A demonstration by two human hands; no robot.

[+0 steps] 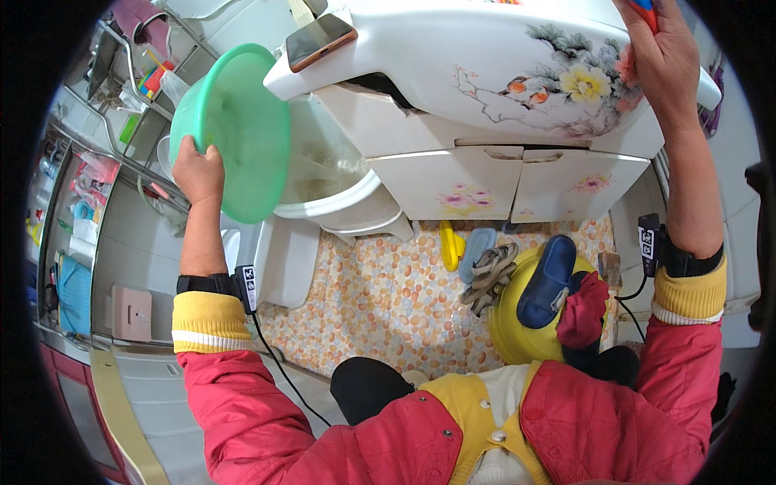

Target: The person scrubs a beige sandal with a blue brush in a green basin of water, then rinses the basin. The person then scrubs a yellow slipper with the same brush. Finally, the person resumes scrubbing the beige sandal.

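At the left, my left hand (pixel 199 170) grips the near rim of a green plastic basin (pixel 250 137), which is tilted on its side with its hollow facing right. My right hand (pixel 669 69) is raised at the upper right, beside the white washbasin (pixel 453 48) painted with birds and flowers. Its fingers close round a small blue and red object (pixel 645 11), mostly cut off by the picture's upper edge, so its kind cannot be made out. A phone (pixel 321 40) lies on the washbasin's left corner, close to the green basin.
Under the washbasin stands a white cabinet (pixel 453 182). A white tub (pixel 335 202) is left of it. On the pebble-patterned floor are a yellow basin (pixel 517 339), a dark blue slipper (pixel 546 283) and other footwear. Shelves (pixel 105 162) with bottles and bags line the left wall.
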